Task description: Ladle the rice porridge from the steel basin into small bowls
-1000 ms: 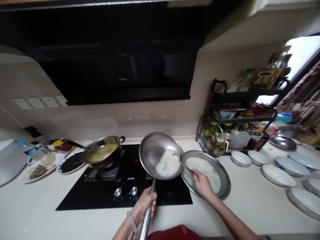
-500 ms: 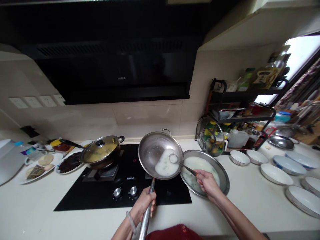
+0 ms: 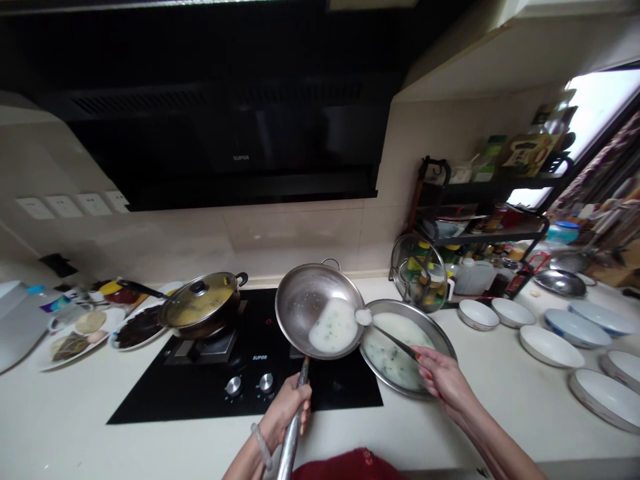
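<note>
My left hand (image 3: 293,403) is wrapped round the long metal handle of a wok (image 3: 300,300), which tilts to the right over the hob. White, soupy liquid with green bits (image 3: 334,327) pools in the wok's lower right side. In my right hand (image 3: 445,377) is the handle of a ladle (image 3: 363,317); its bowl, with white liquid in it, hangs at the wok's right rim. Beneath the ladle and my right hand, a wide metal basin (image 3: 451,353) holds more of the same white liquid with green bits. The wok's rim overlaps the basin's left edge.
A lidded pan (image 3: 200,307) stands on the left of the black hob (image 3: 200,393). Plates of food (image 3: 135,325) lie farther left. Several bowls (image 3: 550,347) spread over the right counter. Behind the basin, a glass lid (image 3: 417,273) leans against a spice rack (image 3: 490,237).
My right hand has moved the ladle to the right, from inside the wok to its rim above the basin. My left hand and the wok stay nearly in place.
</note>
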### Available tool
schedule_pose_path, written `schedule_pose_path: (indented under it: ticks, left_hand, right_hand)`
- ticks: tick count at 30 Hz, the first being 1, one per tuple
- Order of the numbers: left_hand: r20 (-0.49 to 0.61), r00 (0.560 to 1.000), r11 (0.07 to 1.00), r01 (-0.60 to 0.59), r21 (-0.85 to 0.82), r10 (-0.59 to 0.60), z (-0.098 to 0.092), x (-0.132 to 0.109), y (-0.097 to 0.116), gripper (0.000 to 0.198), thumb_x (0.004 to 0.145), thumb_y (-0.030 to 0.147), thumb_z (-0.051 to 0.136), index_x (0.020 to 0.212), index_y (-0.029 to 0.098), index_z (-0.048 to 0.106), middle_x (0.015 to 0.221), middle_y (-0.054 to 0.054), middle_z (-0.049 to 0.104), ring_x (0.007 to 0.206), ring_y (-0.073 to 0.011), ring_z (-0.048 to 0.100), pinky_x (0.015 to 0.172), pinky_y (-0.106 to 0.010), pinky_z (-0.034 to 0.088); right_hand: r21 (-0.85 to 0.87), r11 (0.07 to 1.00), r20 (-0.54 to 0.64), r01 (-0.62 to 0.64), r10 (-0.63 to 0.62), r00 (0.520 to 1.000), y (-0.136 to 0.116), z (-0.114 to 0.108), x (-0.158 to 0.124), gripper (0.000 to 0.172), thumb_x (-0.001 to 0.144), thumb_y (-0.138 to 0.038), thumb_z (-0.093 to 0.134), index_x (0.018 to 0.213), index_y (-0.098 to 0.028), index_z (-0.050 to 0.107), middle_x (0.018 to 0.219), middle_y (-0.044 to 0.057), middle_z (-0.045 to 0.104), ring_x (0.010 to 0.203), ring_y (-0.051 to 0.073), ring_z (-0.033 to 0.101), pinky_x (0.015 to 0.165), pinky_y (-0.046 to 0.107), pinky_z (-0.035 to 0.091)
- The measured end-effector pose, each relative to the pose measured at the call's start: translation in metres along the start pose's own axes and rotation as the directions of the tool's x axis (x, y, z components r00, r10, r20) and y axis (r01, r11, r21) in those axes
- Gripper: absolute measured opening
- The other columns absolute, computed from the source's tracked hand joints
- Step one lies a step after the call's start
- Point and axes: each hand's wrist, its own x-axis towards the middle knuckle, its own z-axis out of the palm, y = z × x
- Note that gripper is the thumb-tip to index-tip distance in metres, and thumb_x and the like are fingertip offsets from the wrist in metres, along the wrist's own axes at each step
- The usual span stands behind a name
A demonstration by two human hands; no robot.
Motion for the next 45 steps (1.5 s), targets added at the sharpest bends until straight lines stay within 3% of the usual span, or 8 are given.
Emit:
schedule_pose_path:
  ticks: [5, 10, 15, 19, 22, 32, 41, 45]
  left_hand:
    - [0.006, 1.0, 1.0, -0.02, -0.013, 0.02, -0.001, 0.002, -0.003, 0.02, 0.064, 0.023, 0.056, 0.072, 0.023, 0.038, 0.044, 0.009, 0.042, 0.031, -0.0062, 0.033, 0.027, -0.016, 0.029]
    - [-0.004, 1.0, 1.0, -0.006, -0.012, 0.006, -0.002, 0.005, -0.004, 0.02, 0.063, 0.021, 0.055, 0.073, 0.023, 0.038, 0.044, 0.009, 0.042, 0.031, -0.0063, 0.033, 0.027, -0.016, 0.028]
    - [-0.011, 1.0, 1.0, 0.0, -0.016, 0.0, 0.0, 0.002, -0.003, 0.018, 0.062, 0.02, 0.053, 0.071, 0.023, 0.038, 0.044, 0.008, 0.042, 0.031, -0.0064, 0.032, 0.027, -0.015, 0.028]
    - [-0.002, 1.0, 1.0, -0.015, -0.013, 0.015, 0.0, 0.002, -0.002, 0.018, 0.063, 0.021, 0.054, 0.069, 0.023, 0.038, 0.044, 0.008, 0.041, 0.031, -0.0063, 0.032, 0.027, -0.016, 0.028]
    - [0.002, 0.999, 0.999, -0.033, -0.006, 0.033, 0.0, 0.003, -0.004, 0.017, 0.062, 0.022, 0.054, 0.069, 0.022, 0.038, 0.044, 0.008, 0.042, 0.032, -0.0063, 0.033, 0.027, -0.016, 0.029]
    - [-0.002, 0.999, 0.999, -0.044, 0.006, 0.044, 0.0, 0.004, -0.006, 0.016, 0.057, 0.021, 0.05, 0.068, 0.023, 0.039, 0.044, 0.008, 0.042, 0.032, -0.007, 0.032, 0.026, -0.018, 0.03]
    - [-0.003, 0.999, 0.999, -0.032, 0.003, 0.032, 0.001, 0.004, -0.007, 0.016, 0.059, 0.02, 0.05, 0.069, 0.023, 0.037, 0.044, 0.008, 0.042, 0.032, -0.007, 0.033, 0.028, -0.017, 0.03]
    - [-0.005, 1.0, 1.0, -0.025, 0.001, 0.025, 0.002, 0.004, -0.007, 0.017, 0.061, 0.02, 0.05, 0.07, 0.023, 0.037, 0.044, 0.008, 0.042, 0.032, -0.007, 0.034, 0.028, -0.017, 0.03]
  right_hand:
    - [-0.042, 0.998, -0.095, 0.041, -0.045, 0.994, 0.004, -0.025, -0.001, 0.054, 0.055, -0.031, 0.065, 0.103, -0.009, 0.059, 0.042, -0.01, 0.039, 0.036, 0.005, 0.027, 0.04, 0.019, 0.014]
    - [-0.342, 0.924, -0.155, 0.172, -0.236, 0.959, 0.018, -0.049, 0.008, 0.048, 0.061, -0.04, 0.056, 0.098, -0.011, 0.066, 0.047, -0.002, 0.052, 0.044, 0.016, 0.049, 0.041, 0.027, 0.033]
    - [-0.751, 0.574, -0.015, 0.327, -0.509, 0.86, 0.042, -0.073, 0.02, 0.044, 0.072, -0.04, 0.042, 0.095, -0.016, 0.071, 0.075, 0.012, 0.074, 0.074, 0.029, 0.069, 0.064, 0.035, 0.05]
    - [-0.94, 0.196, 0.129, 0.28, -0.557, 0.821, 0.054, -0.079, 0.016, 0.054, 0.084, -0.034, 0.029, 0.117, -0.01, 0.065, 0.066, 0.014, 0.072, 0.061, 0.031, 0.068, 0.057, 0.038, 0.047]
    - [-0.956, 0.051, 0.201, 0.288, -0.604, 0.771, 0.055, -0.076, 0.012, 0.053, 0.087, -0.03, 0.029, 0.123, -0.009, 0.061, 0.063, 0.012, 0.072, 0.053, 0.03, 0.067, 0.051, 0.036, 0.045]
    - [-0.798, 0.226, 0.274, 0.558, -0.689, 0.671, 0.034, -0.03, 0.003, 0.049, 0.09, -0.034, 0.029, 0.116, -0.013, 0.065, 0.09, 0.012, 0.076, 0.079, 0.026, 0.073, 0.067, 0.033, 0.056]
    - [-0.803, 0.133, 0.433, 0.581, -0.539, 0.723, 0.029, 0.02, 0.008, 0.048, 0.09, -0.022, 0.03, 0.125, -0.01, 0.061, 0.078, 0.013, 0.075, 0.072, 0.027, 0.071, 0.067, 0.035, 0.053]
    - [-0.854, 0.143, 0.394, 0.5, -0.451, 0.801, 0.03, 0.033, 0.012, 0.046, 0.086, -0.018, 0.039, 0.126, -0.01, 0.061, 0.073, 0.014, 0.074, 0.069, 0.029, 0.07, 0.067, 0.037, 0.05]
